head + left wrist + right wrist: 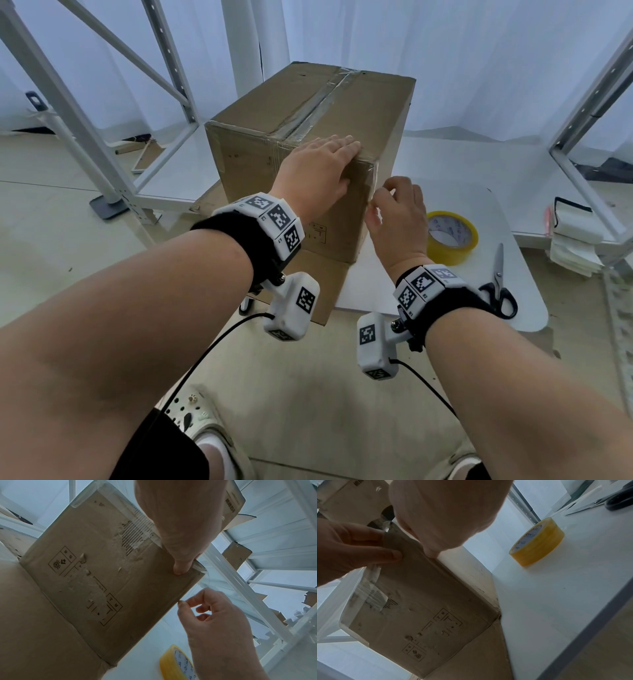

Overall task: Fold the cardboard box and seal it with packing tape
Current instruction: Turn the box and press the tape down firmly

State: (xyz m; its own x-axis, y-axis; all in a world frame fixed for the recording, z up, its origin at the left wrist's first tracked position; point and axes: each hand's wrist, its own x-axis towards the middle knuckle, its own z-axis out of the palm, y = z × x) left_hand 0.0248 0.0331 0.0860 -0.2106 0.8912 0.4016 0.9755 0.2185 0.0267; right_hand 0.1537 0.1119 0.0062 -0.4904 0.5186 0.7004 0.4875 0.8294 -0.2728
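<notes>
A tall brown cardboard box (308,113) stands on the white table (462,164), its top seam covered with clear tape. My left hand (342,161) lies over the box's near right top corner, fingers flat on top. Its thumb (181,566) presses the near face. My right hand (380,202) is at the box's near right vertical edge, where clear tape runs down. Its fingers are loosely bent and its thumb tip (433,551) touches that edge. A bottom flap (322,284) sticks out flat toward me. The yellow tape roll (452,240) lies on the table, right of the box.
Black-handled scissors (498,284) lie near the table's right front edge. White metal shelving frames stand at the left (68,102) and the right (589,113). A stack of white folded material (575,236) sits on the right shelf. Wrist-camera cables hang below my arms.
</notes>
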